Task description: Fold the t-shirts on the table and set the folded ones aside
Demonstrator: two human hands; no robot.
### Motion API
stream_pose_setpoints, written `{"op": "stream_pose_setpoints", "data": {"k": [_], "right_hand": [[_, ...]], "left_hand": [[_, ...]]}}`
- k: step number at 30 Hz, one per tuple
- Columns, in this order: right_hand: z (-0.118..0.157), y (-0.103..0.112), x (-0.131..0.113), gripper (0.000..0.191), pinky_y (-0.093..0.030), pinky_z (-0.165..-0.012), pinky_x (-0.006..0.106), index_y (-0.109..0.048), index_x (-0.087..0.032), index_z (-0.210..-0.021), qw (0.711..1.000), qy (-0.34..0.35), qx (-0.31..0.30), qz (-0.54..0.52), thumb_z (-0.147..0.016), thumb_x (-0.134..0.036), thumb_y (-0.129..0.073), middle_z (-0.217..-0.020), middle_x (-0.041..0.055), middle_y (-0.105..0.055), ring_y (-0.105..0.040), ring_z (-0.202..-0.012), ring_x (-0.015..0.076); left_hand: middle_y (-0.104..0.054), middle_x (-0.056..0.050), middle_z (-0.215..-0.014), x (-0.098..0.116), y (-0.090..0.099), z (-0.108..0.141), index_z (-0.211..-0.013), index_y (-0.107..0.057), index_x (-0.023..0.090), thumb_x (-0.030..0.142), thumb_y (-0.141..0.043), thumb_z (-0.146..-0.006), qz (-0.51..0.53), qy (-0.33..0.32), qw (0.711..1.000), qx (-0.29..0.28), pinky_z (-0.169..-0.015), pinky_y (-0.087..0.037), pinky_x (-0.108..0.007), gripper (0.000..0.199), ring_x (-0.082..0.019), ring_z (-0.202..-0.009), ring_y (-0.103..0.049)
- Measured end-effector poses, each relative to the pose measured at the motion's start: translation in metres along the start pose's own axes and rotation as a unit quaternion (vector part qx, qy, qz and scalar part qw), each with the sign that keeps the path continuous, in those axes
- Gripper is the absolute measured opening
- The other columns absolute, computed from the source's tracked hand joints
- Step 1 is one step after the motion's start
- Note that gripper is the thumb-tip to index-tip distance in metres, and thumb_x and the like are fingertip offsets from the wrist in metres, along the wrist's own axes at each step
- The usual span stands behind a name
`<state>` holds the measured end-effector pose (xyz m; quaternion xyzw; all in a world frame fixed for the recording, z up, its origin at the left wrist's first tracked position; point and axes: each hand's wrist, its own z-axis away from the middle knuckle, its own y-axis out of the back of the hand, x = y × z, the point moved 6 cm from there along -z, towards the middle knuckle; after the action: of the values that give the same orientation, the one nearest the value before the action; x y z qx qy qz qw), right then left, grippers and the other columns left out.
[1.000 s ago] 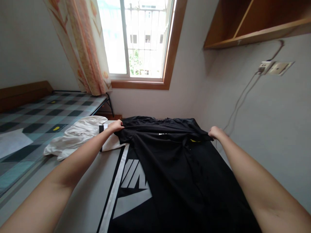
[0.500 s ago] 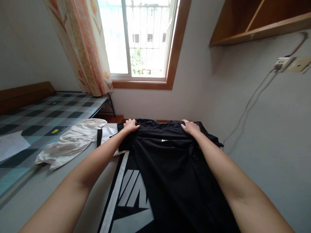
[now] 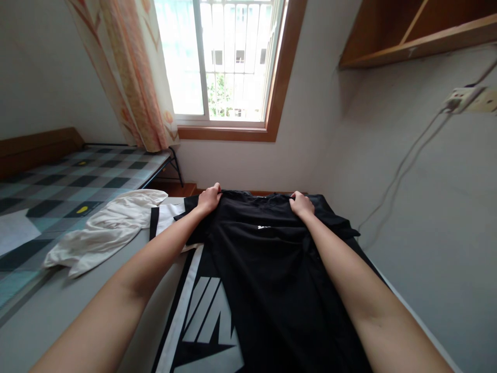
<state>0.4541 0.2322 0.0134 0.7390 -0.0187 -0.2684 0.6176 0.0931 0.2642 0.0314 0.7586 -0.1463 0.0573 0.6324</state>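
A black T-shirt (image 3: 267, 259) with a small white mark on its chest lies spread out, collar at the far end. Its left shoulder is pinched in my closed left hand (image 3: 209, 199). On the other side of the collar, my right hand (image 3: 302, 204) is closed on the shirt's right shoulder. Under the T-shirt, at its left side, shows a black garment (image 3: 212, 316) with a white stripe and large grey lettering. A white sleeve with a black band (image 3: 163, 217) sticks out beyond my left forearm.
A crumpled white cloth (image 3: 112, 228) lies left of the garments on a pale surface (image 3: 77, 311). Farther left is a checked mattress (image 3: 104, 176) with a paper sheet (image 3: 17, 230). A plugged-in cable (image 3: 404, 166) hangs along the right wall below a wooden shelf (image 3: 419, 49).
My fingers have gone from resting spread on the shirt's shoulders to closing on the fabric. The collar edge is pulled straighter, and the view has shifted slightly.
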Motion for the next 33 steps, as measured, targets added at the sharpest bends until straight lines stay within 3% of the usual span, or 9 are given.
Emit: {"op": "stream_pose_setpoints", "data": {"k": [4,6,8,11,15,19,26,30,33], "right_hand": [[-0.006,0.005,0.009,0.023,-0.057,-0.069,0.029,-0.063,-0.016,-0.106,0.980,-0.006,0.054,-0.190,-0.087,-0.018,-0.051,-0.074,0.0062,-0.072,-0.071,-0.067,0.0183],[-0.014,0.011,0.014,0.024,-0.056,-0.060,0.026,-0.063,-0.013,-0.107,0.961,-0.015,0.082,-0.264,-0.087,-0.016,-0.049,-0.079,0.0084,-0.074,-0.071,-0.064,0.0169],[-0.023,0.018,0.017,0.028,-0.058,-0.062,0.027,-0.062,-0.011,-0.110,0.952,-0.023,0.112,-0.285,-0.088,-0.017,-0.047,-0.090,0.0127,-0.075,-0.073,-0.073,0.0190],[-0.029,0.020,0.012,0.037,-0.056,-0.086,0.035,-0.061,-0.010,-0.121,0.971,-0.013,0.114,-0.210,-0.088,-0.020,-0.050,-0.110,0.0173,-0.072,-0.069,-0.103,0.0257],[-0.020,-0.012,-0.002,0.070,-0.037,-0.111,0.039,-0.038,-0.007,-0.148,0.998,0.046,-0.017,-0.049,-0.088,-0.038,-0.058,-0.143,0.0214,-0.052,-0.047,-0.134,0.0311],[-0.003,-0.040,-0.009,0.062,-0.023,-0.117,0.043,-0.040,-0.013,-0.149,0.988,0.100,-0.083,0.081,-0.098,-0.047,-0.037,-0.158,0.0183,-0.029,-0.024,-0.147,0.0326],[0.014,-0.028,-0.015,0.057,-0.030,-0.112,0.043,-0.044,-0.014,-0.147,0.981,0.131,-0.046,0.138,-0.100,-0.044,-0.030,-0.153,0.0173,-0.039,-0.033,-0.141,0.0310],[0.031,-0.001,-0.011,0.048,-0.039,-0.101,0.044,-0.054,-0.017,-0.137,0.975,0.147,0.026,0.167,-0.097,-0.039,-0.040,-0.141,0.0162,-0.052,-0.049,-0.125,0.0322],[0.041,0.028,0.005,0.041,-0.041,-0.095,0.043,-0.058,-0.017,-0.130,0.963,0.118,0.104,0.219,-0.092,-0.029,-0.049,-0.131,0.0176,-0.057,-0.052,-0.118,0.0331]], "left_hand": [[-0.070,-0.010,-0.106,0.004,0.002,-0.004,-0.116,-0.054,0.025,0.035,-0.044,-0.098,-0.001,0.003,1.000,0.016,-0.079,-0.047,-0.032,0.023,-0.026,-0.097,-0.068],[-0.069,-0.010,-0.110,0.008,0.007,-0.009,-0.118,-0.053,0.025,0.035,-0.041,-0.099,0.000,-0.003,0.999,0.035,-0.080,-0.048,-0.032,0.024,-0.026,-0.099,-0.067],[-0.068,-0.010,-0.112,0.014,0.012,-0.016,-0.119,-0.053,0.025,0.034,-0.039,-0.100,0.001,-0.006,0.999,0.054,-0.081,-0.048,-0.033,0.025,-0.026,-0.100,-0.067],[-0.067,-0.011,-0.115,0.022,0.016,-0.027,-0.119,-0.052,0.024,0.034,-0.039,-0.100,0.000,-0.005,0.998,0.066,-0.083,-0.048,-0.033,0.026,-0.026,-0.103,-0.066],[-0.066,-0.015,-0.119,0.021,0.006,-0.032,-0.126,-0.050,0.023,0.043,-0.049,-0.095,-0.005,0.014,1.000,-0.004,-0.087,-0.048,-0.035,0.037,-0.029,-0.109,-0.065],[-0.068,-0.017,-0.116,-0.003,0.000,-0.031,-0.124,-0.054,0.021,0.056,-0.047,-0.092,-0.012,0.052,0.997,-0.052,-0.088,-0.048,-0.039,0.048,-0.032,-0.110,-0.064],[-0.069,-0.011,-0.114,-0.059,0.001,-0.023,-0.112,-0.062,0.019,0.060,-0.065,-0.074,0.060,-0.031,0.987,-0.146,-0.084,-0.051,-0.031,0.056,-0.027,-0.102,-0.066],[-0.069,-0.007,-0.107,-0.084,0.010,-0.008,-0.104,-0.065,0.018,0.053,-0.079,-0.055,0.157,-0.034,0.969,-0.187,-0.078,-0.052,-0.027,0.062,-0.025,-0.099,-0.065],[-0.067,-0.003,-0.087,-0.101,0.014,0.005,-0.109,-0.062,0.018,0.052,-0.081,-0.052,0.198,0.017,0.956,-0.215,-0.064,-0.052,-0.027,0.069,-0.023,-0.083,-0.066]]}}
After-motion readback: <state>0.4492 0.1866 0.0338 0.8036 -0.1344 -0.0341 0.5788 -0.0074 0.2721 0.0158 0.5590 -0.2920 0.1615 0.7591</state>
